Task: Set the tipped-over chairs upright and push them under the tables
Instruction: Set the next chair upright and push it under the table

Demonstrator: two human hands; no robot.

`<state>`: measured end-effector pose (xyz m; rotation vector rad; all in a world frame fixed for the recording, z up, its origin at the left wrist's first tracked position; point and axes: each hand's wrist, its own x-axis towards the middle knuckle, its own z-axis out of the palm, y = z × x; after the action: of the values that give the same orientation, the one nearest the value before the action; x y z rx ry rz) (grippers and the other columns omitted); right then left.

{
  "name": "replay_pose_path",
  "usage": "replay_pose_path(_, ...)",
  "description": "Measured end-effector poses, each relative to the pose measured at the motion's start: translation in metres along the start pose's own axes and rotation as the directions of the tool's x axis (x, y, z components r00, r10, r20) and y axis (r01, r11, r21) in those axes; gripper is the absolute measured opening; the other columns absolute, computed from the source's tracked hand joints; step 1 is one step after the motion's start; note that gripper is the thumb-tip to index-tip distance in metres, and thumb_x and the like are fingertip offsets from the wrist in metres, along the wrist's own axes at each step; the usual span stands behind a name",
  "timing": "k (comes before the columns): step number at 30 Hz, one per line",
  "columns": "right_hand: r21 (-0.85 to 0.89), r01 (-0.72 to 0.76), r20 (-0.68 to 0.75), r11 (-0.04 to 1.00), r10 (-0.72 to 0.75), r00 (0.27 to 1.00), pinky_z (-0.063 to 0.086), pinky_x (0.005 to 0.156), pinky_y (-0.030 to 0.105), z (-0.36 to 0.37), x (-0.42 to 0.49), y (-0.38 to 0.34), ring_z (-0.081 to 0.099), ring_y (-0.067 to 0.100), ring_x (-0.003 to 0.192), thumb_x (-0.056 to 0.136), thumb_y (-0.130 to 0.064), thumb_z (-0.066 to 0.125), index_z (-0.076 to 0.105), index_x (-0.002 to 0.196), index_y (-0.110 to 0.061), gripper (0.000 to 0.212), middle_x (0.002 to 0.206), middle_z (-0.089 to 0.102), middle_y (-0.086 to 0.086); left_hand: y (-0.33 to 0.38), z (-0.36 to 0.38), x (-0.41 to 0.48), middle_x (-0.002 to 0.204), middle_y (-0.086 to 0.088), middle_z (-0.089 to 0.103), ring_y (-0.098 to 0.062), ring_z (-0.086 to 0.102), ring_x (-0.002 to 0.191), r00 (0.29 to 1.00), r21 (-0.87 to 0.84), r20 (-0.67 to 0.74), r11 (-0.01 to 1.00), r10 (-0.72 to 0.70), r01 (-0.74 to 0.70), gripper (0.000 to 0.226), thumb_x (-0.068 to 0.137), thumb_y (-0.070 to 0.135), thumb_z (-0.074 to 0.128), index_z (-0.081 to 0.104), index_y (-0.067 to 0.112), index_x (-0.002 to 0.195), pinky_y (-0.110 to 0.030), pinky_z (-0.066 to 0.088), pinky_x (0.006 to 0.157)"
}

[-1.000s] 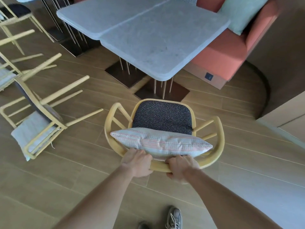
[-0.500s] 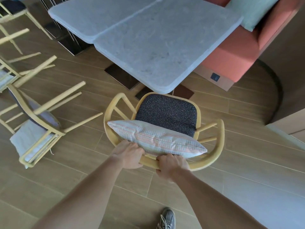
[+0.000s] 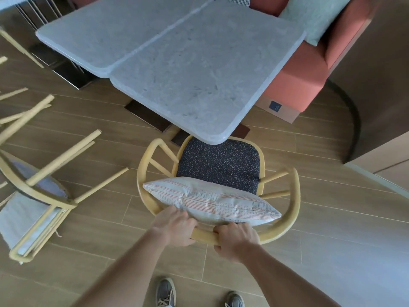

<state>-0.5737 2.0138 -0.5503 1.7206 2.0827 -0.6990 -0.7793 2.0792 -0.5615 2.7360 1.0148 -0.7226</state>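
Wooden back rail under both sets of fingers: I see my left hand (image 3: 174, 227) and right hand (image 3: 235, 241) curled tight around the upright chair (image 3: 285, 222), forearms extended. Its striped pillow (image 3: 210, 201) sits inside; its seat front is tucked beneath the grey table (image 3: 199, 80) at 12 o'clock. At 9 o'clock lies a tipped chair (image 3: 39, 191).

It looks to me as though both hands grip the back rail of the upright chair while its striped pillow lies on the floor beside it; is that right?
Not quite. The head view shows the striped pillow resting in the upright chair, against its back rail, not on the floor. The rest holds: the left hand and the right hand both grip that rail.
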Motion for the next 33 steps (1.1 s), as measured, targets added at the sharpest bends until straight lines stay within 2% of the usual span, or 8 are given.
replay_pose_path(6, -0.038, -0.051, 0.025, 0.998, 0.052, 0.998, 0.053, 0.089, 0.041, -0.008, 0.003, -0.013, 0.069, 0.033, 0.106, 0.093, -0.050, 0.053, 0.068, 0.125, -0.035, 0.038, 0.117, 0.074, -0.001, -0.016, 0.000, -0.002, 0.094, -0.005, 0.076, -0.026, 0.069, 0.085, 0.995, -0.035, -0.045, 0.995, 0.090, -0.092, 0.045, 0.098, 0.059, 0.055, 0.072, 0.021, 0.114, -0.042, 0.043, 0.076)
replay_pose_path(10, -0.046, -0.077, 0.024, 0.996, 0.078, 0.997, 0.052, 0.091, 0.040, -0.005, 0.004, -0.013, 0.069, 0.031, 0.107, 0.091, -0.052, 0.051, 0.065, 0.127, -0.040, 0.041, 0.118, 0.075, -0.004, -0.016, 0.002, -0.002, 0.086, -0.003, 0.073, -0.024, 0.067, 0.078, 0.993, -0.062, -0.059, 0.993, 0.097, -0.101, 0.045, 0.098, 0.059, 0.056, 0.072, 0.018, 0.102, -0.042, 0.051, 0.079)
replay_pose_path(17, -0.051, -0.062, 0.005, 0.997, 0.062, 0.998, 0.053, 0.088, 0.040, -0.004, 0.005, -0.007, 0.071, 0.030, 0.104, 0.088, -0.054, 0.050, 0.066, 0.125, -0.041, 0.042, 0.114, 0.076, -0.005, -0.015, -0.003, -0.001, 0.083, -0.004, 0.074, -0.023, 0.067, 0.073, 0.990, -0.046, -0.086, 0.993, 0.107, -0.112, 0.045, 0.097, 0.059, 0.058, 0.073, 0.018, 0.097, -0.037, 0.040, 0.067)
replay_pose_path(19, -0.063, -0.050, -0.006, 0.997, 0.049, 0.999, 0.051, 0.087, 0.039, -0.001, 0.005, -0.007, 0.071, 0.029, 0.104, 0.088, -0.055, 0.050, 0.066, 0.124, -0.040, 0.042, 0.114, 0.076, -0.005, -0.013, -0.002, -0.001, 0.083, -0.004, 0.075, -0.024, 0.069, 0.074, 0.992, -0.021, -0.086, 0.995, 0.096, -0.098, 0.044, 0.096, 0.060, 0.058, 0.075, 0.019, 0.099, -0.037, 0.042, 0.066)
replay_pose_path(24, -0.039, -0.068, -0.030, 0.997, 0.067, 0.997, 0.051, 0.090, 0.041, -0.001, 0.002, -0.009, 0.071, 0.028, 0.105, 0.088, -0.055, 0.054, 0.069, 0.121, -0.039, 0.039, 0.113, 0.077, -0.005, -0.008, -0.006, -0.006, 0.080, 0.000, 0.075, -0.022, 0.069, 0.070, 0.993, 0.012, -0.102, 0.999, 0.052, -0.051, 0.044, 0.096, 0.061, 0.054, 0.076, 0.023, 0.101, -0.038, 0.059, 0.073)
replay_pose_path(28, -0.008, -0.099, -0.059, 0.995, 0.099, 0.993, 0.052, 0.088, 0.040, 0.000, 0.002, -0.013, 0.070, 0.027, 0.103, 0.091, -0.058, 0.058, 0.071, 0.120, -0.039, 0.037, 0.113, 0.076, -0.005, -0.002, -0.008, -0.012, 0.083, 0.002, 0.074, -0.019, 0.069, 0.073, 0.992, 0.003, -0.123, 0.999, -0.036, 0.037, 0.042, 0.096, 0.063, 0.056, 0.076, 0.027, 0.105, -0.034, 0.057, 0.071)
replay_pose_path(31, 0.003, -0.114, -0.070, 0.993, 0.114, 0.991, 0.052, 0.081, 0.037, 0.001, -0.001, -0.016, 0.066, 0.024, 0.090, 0.091, -0.052, 0.060, 0.072, 0.113, -0.037, 0.029, 0.103, 0.076, -0.004, 0.005, -0.010, -0.018, 0.087, 0.003, 0.074, -0.017, 0.069, 0.079, 0.990, -0.041, -0.107, 0.995, -0.092, 0.088, 0.040, 0.097, 0.062, 0.058, 0.076, 0.028, 0.108, -0.036, 0.057, 0.080)
replay_pose_path(33, -0.001, -0.124, -0.074, 0.992, 0.124, 0.989, 0.054, 0.082, 0.037, 0.003, -0.001, -0.017, 0.067, 0.022, 0.088, 0.091, -0.052, 0.059, 0.071, 0.111, -0.036, 0.028, 0.096, 0.074, -0.006, 0.005, -0.011, -0.016, 0.090, 0.002, 0.074, -0.017, 0.067, 0.079, 0.988, -0.049, -0.115, 0.994, -0.107, 0.102, 0.039, 0.097, 0.061, 0.059, 0.075, 0.029, 0.113, -0.036, 0.055, 0.080)
